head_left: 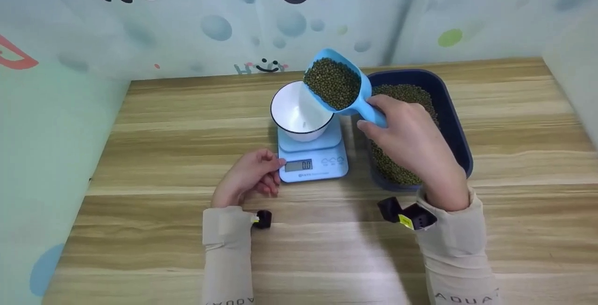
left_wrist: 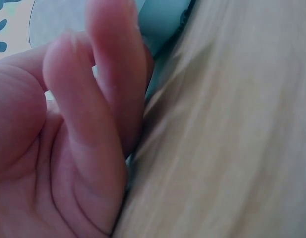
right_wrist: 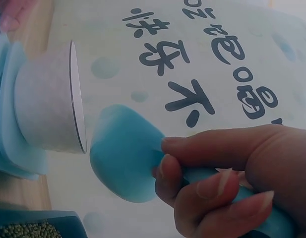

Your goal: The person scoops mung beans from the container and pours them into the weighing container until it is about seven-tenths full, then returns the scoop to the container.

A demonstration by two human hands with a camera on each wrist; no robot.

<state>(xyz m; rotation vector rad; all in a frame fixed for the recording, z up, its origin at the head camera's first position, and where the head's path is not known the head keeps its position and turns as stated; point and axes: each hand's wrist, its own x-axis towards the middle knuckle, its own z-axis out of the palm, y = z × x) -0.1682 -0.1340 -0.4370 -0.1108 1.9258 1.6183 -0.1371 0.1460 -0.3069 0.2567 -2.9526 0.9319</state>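
Note:
My right hand (head_left: pixel 411 132) grips the handle of a light blue scoop (right_wrist: pixel 125 153), thumb and fingers wrapped round it. Mung beans (head_left: pixel 332 83) heap up inside the scoop, whose front end hangs over the right rim of a white bowl (head_left: pixel 299 109) with a dark edge. Only bare white shows inside that bowl. It stands on a light blue kitchen scale (head_left: pixel 322 173) that reads 0.0. At the scale's left front edge, my left hand (head_left: pixel 252 174) pinches the edge beside the display; its other fingers (left_wrist: pixel 83 99) curl near the tabletop.
A dark blue tub (head_left: pixel 460 141) of mung beans stands right of the scale, partly under my right hand and forearm. Behind the wooden table (head_left: pixel 177 132) rises a printed wall covering (head_left: pixel 187 53). Small black devices (head_left: pixel 416 216) sit at both wrists.

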